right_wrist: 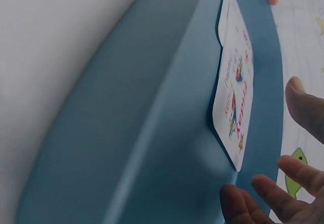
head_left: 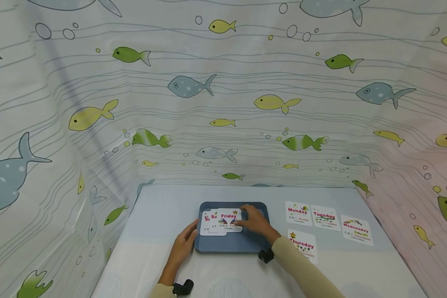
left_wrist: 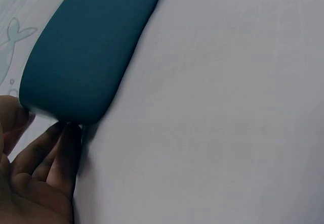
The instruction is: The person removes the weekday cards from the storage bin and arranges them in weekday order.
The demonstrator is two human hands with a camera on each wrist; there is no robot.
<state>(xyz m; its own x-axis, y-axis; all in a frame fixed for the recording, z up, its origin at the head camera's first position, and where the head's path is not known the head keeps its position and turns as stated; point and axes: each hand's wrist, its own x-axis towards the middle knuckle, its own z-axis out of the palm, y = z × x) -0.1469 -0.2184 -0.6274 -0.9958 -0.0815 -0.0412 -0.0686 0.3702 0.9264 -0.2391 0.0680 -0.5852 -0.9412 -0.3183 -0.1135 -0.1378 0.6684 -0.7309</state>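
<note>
Left grip (head_left: 183,242): fingers extended, touching tray (head_left: 232,244) | Right grip (head_left: 255,221): spread, at Friday card (head_left: 226,221) | Tuesday card (head_left: 325,218): on worktop (head_left: 154,231), right of tray

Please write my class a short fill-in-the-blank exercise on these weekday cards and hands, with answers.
1. The top card in the tray reads ____.
2. The middle card, between the Monday card and the Wednesday card, reads ____.
3. The lower card, just below the Monday card in the head view, reads ____.
4. The hand over the top card is the person's ____ hand.

Missing words: Friday; Tuesday; Thursday; right.
</note>
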